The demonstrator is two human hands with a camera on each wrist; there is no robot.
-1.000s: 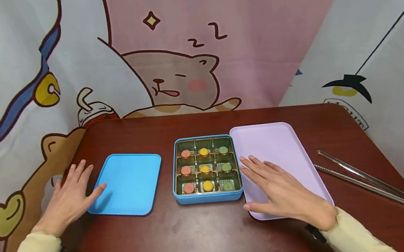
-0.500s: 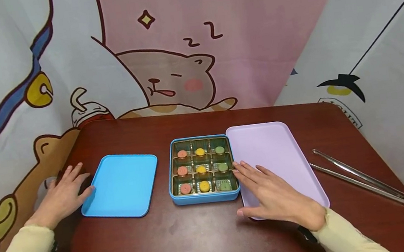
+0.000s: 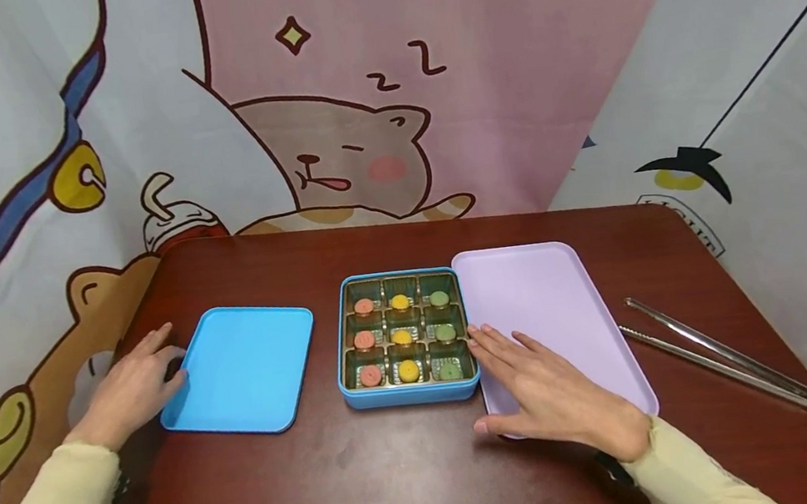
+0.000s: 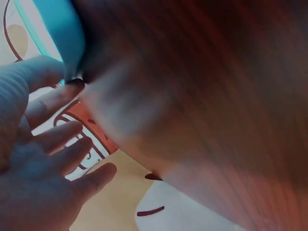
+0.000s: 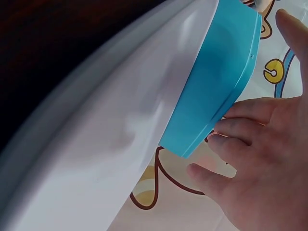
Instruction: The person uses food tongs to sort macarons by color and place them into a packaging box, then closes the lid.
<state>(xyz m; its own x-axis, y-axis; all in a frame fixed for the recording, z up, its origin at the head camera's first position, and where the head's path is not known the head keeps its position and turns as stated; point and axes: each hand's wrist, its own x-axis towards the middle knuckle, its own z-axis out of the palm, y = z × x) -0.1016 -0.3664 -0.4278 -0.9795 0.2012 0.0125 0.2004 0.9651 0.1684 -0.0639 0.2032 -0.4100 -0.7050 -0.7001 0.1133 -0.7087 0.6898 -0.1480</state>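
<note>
A blue square lid (image 3: 240, 371), or a shallow tray like one, lies flat on the left of the table. At its left edge is my left hand (image 3: 134, 386), thumb and index fingertips at the edge in the left wrist view; no firm grip shows. A blue box (image 3: 412, 395) stands mid-table with a clear compartment insert. Its columns of small round pieces are pink (image 3: 365, 340), yellow (image 3: 408, 372) and green (image 3: 444, 332). My right hand (image 3: 552, 385) lies over the lilac tray, fingers extended, fingertips at the box's right side.
The lilac tray (image 3: 529, 287) adjoins the box's right side. Long metal tongs (image 3: 726, 355) lie spread at the table's right. Behind the brown table (image 3: 342, 486) hangs a printed cartoon curtain (image 3: 504, 88).
My left hand has shifted to the lid's left edge, and its fingers have bent a little. My right hand keeps its place beside the box. The head view has turned slightly.
</note>
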